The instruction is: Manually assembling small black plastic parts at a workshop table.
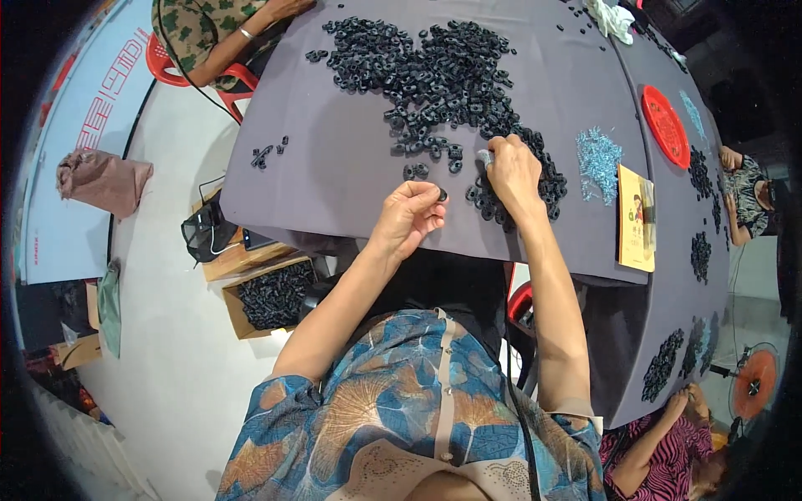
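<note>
Between the thumb and forefinger of my left hand (407,217) is a small black part (442,194), held just over the table's near edge. My right hand (513,174) is closed in a pinch over the near side of the heap, to the right of my left hand. A pale bluish bit (484,156) shows at its fingertips; what it is, I cannot make out. A large heap of small black plastic parts (418,71) spreads from the far middle of the table down toward both hands. Several loose black parts (415,171) lie just beyond my left hand.
Right of the heap lie a pile of small pale-blue pieces (598,163), a yellow booklet (635,219) and a red tray (665,127). A box of black parts (271,296) stands on the floor at left. Co-workers sit at the far left (209,37) and right (660,451).
</note>
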{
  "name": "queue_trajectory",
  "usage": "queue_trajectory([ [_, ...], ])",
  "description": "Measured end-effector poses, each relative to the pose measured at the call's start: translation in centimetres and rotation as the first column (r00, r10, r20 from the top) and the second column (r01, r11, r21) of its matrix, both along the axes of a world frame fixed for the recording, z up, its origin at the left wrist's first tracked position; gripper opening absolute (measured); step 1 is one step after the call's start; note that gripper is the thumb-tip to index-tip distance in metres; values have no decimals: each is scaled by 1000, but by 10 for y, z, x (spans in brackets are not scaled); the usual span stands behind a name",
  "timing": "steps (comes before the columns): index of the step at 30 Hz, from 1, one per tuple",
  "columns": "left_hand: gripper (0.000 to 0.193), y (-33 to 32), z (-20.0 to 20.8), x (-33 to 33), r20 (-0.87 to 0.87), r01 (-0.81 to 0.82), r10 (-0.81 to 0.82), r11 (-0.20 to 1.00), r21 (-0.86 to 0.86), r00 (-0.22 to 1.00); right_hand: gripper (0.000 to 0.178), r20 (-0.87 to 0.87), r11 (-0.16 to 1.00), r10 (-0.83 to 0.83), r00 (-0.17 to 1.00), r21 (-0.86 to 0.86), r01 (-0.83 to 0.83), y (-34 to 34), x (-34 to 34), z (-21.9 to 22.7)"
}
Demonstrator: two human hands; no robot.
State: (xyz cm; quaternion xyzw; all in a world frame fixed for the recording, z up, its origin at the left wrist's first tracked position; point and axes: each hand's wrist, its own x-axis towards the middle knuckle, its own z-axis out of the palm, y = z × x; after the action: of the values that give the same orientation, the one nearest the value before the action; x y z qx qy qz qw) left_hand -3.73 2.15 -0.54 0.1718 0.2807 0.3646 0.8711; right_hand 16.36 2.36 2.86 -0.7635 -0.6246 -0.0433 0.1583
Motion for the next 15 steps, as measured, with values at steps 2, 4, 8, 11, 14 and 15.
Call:
queue_trajectory([
  [2, 9, 0, 1, 1, -7, -2, 2, 1000, 2, 1000, 20, 37, 999, -21, 999, -28, 22, 8, 3, -6],
  [4, 9, 0, 0, 1, -15, -5, 5, 1000, 4, 1000, 20, 41, 998, -9, 999, -55, 11, 12, 4, -7],
  [8, 9, 0, -2, 3, -10, -3, 3, 1000, 19, 1000, 20, 104, 999, -5, 995, -37, 9, 12, 4, -9],
  [11, 9, 1, -2, 5, -10, 1, -1, 1000, 20, 1000, 14, -47, 958, 132, 990, 264, -116, -4, -3, 4],
  [14, 8, -2, -4, 1, -12, -13, 13, 1000, 20, 1000, 20, -504, 963, 206, 839, 256, -83, -32, -34, 32],
  [15, 7, -1, -5, 1, -3, -15, 15, 999, 32, 1000, 23, -617, 975, 179, 766, 217, -53, -43, -43, 34],
])
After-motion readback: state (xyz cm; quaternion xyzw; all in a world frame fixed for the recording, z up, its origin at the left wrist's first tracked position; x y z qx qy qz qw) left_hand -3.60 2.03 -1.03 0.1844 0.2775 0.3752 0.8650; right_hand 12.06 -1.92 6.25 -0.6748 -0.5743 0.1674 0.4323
